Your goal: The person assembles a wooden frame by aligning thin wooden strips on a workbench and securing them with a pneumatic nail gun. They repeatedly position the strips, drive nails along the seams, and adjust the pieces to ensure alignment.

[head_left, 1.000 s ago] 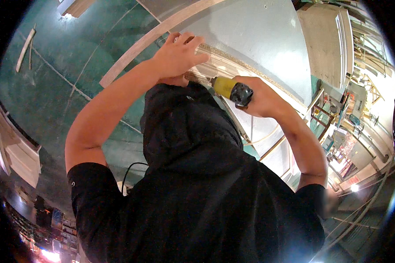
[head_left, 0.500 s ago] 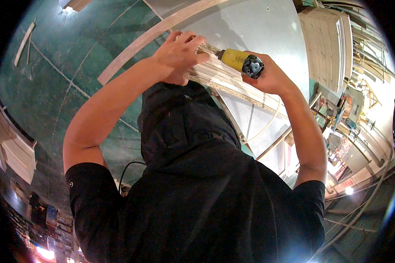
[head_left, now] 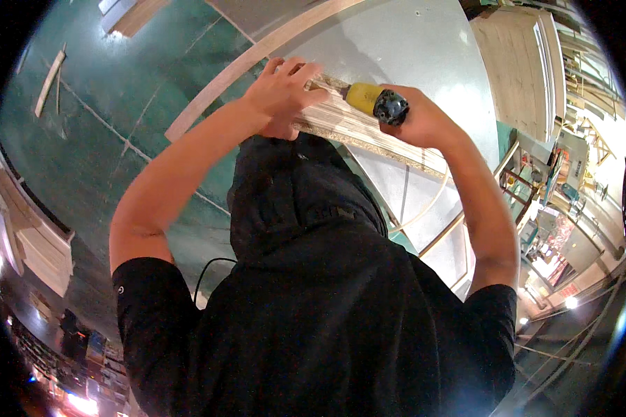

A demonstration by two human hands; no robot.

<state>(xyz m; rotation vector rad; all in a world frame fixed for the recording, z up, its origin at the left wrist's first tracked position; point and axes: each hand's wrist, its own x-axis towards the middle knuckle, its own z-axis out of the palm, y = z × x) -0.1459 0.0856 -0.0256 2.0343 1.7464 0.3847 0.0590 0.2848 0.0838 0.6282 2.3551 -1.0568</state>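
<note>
My left hand is wrapped over the left end of a wood-grain board piece with raw chipboard edges. The piece lies across in front of my body, over a grey surface. In my right hand is a power drill with a yellow body and a black end. Its nose points left, toward my left hand, close above the board's far edge. My right fingers curl round the drill's grip, mostly hidden from here. What the drill's tip touches cannot be made out.
A long, narrow wooden strip runs along the grey surface's left side. Stacked panels stand at the far right. On the green floor at the left lie thin offcuts and more panels. A pale cord or hose hangs below the board.
The whole view has shifted slightly. The drill sits a little farther left and its black end has turned slightly. Both hands keep their hold.
</note>
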